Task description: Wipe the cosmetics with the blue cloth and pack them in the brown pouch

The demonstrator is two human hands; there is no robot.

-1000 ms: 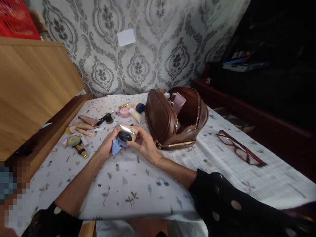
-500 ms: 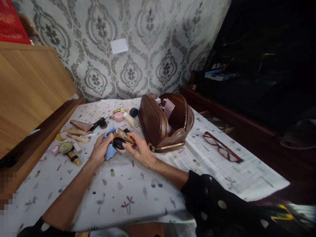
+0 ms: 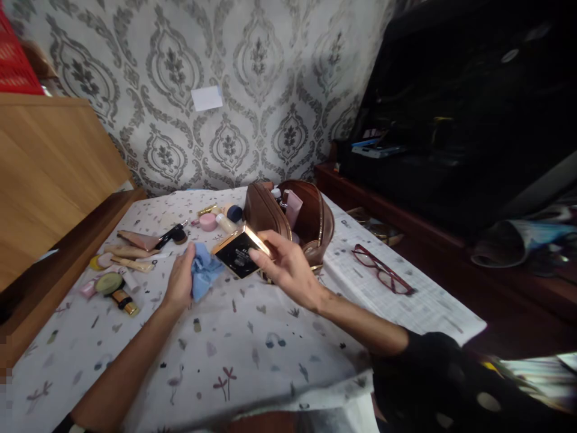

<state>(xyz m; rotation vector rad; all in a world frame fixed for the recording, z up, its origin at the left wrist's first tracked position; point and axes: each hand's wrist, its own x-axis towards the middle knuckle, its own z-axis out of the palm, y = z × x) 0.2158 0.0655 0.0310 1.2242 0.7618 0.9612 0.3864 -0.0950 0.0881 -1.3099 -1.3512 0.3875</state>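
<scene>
My right hand (image 3: 293, 270) grips a square black compact with gold edges (image 3: 240, 252), thumb on its dark face, tilted above the table. A crumpled blue cloth (image 3: 205, 275) is pinched in my left hand (image 3: 179, 282), just left of the compact. Behind my right hand stands an unzipped brown makeup bag (image 3: 267, 209), partly hidden by that hand. A pink tube (image 3: 293, 205) and other small items stick out of it. Close behind the compact are a pink round jar (image 3: 208, 222), a cream tube (image 3: 226, 224) and a dark-lidded jar (image 3: 234, 212).
Several cosmetics lie at the left, among them a round green-topped container (image 3: 109, 282) and a black-and-gold bottle (image 3: 125, 302). Red-framed glasses (image 3: 382, 269) rest on the patterned tablecloth (image 3: 265, 367) at the right. A wooden cabinet (image 3: 54, 162) borders the left side.
My right hand has drawn the compact away from the cloth and turned it, so its black square face shows. The left hand keeps the cloth. The view has shifted slightly right.
</scene>
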